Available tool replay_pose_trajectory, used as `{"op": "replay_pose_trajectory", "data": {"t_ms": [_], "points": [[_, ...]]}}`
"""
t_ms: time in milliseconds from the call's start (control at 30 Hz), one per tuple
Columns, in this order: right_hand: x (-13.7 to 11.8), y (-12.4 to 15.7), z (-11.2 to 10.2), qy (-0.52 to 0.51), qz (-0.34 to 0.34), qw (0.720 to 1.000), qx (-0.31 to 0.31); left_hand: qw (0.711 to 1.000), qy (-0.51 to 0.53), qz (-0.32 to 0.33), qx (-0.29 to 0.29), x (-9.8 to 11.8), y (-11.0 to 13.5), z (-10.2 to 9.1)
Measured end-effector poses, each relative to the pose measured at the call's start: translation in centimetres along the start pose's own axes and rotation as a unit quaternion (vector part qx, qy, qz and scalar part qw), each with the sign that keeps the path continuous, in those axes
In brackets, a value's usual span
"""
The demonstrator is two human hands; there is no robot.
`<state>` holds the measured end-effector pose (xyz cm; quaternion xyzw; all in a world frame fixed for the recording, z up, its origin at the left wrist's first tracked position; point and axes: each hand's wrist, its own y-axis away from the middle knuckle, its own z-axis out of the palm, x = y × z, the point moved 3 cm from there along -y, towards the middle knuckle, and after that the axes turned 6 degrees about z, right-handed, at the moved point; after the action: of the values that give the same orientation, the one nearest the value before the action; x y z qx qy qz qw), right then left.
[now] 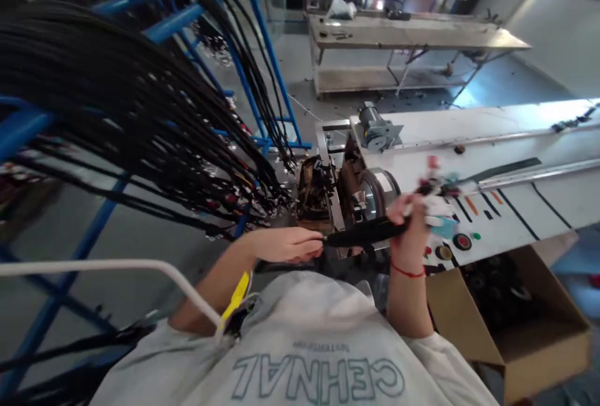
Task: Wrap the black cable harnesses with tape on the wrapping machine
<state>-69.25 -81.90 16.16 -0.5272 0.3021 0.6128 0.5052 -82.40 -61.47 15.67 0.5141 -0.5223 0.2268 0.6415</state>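
Observation:
A black wiring harness is stretched between my two hands in front of my chest. At its thin end, the fingertips of my left hand are pinched together on it. My right hand, with a red string at the wrist, is wrapped around the thicker end. Beyond that hand, blurred red, white and light blue parts show over the white work surface; whether they belong to the harness I cannot tell.
Black cables hang on a blue rack to my left. A white bench with a motor extends right. Below it stands an open cardboard box of dark parts. A curved white tube crosses at lower left. A table stands behind.

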Motion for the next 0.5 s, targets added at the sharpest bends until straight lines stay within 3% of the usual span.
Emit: {"op": "replay_pose_trajectory", "data": {"t_ms": [67,100,167,233,300,367,433,500], "points": [[3.9,1.6,1.5,0.117,0.053,0.991,-0.029,0.996,-0.022,-0.067,-0.054,-1.4,1.3,-3.3],[6.1,2.4,2.3,0.127,0.098,0.986,-0.054,0.992,-0.026,-0.090,-0.083,-2.4,1.8,-4.7],[10.3,3.9,3.6,0.030,0.213,0.971,-0.101,0.985,-0.013,-0.118,-0.122,-4.7,2.2,-7.0],[13.8,4.1,4.4,-0.138,0.303,0.939,-0.092,0.985,0.031,-0.127,-0.116,-7.2,1.8,-8.4],[16.1,2.5,4.2,-0.268,0.296,0.917,0.011,0.982,0.099,-0.125,-0.097,-9.6,0.5,-9.0],[17.7,-0.2,3.5,-0.299,0.234,0.915,0.140,0.974,0.168,-0.115,-0.103,-11.5,-1.6,-8.9],[18.6,-3.3,2.6,-0.219,0.184,0.929,0.235,0.964,0.223,-0.099,-0.105,-12.7,-4.3,-8.5],[19.0,-5.8,1.7,-0.095,0.160,0.938,0.293,0.961,0.249,-0.083,-0.083,-13.3,-7.4,-8.2]]}}
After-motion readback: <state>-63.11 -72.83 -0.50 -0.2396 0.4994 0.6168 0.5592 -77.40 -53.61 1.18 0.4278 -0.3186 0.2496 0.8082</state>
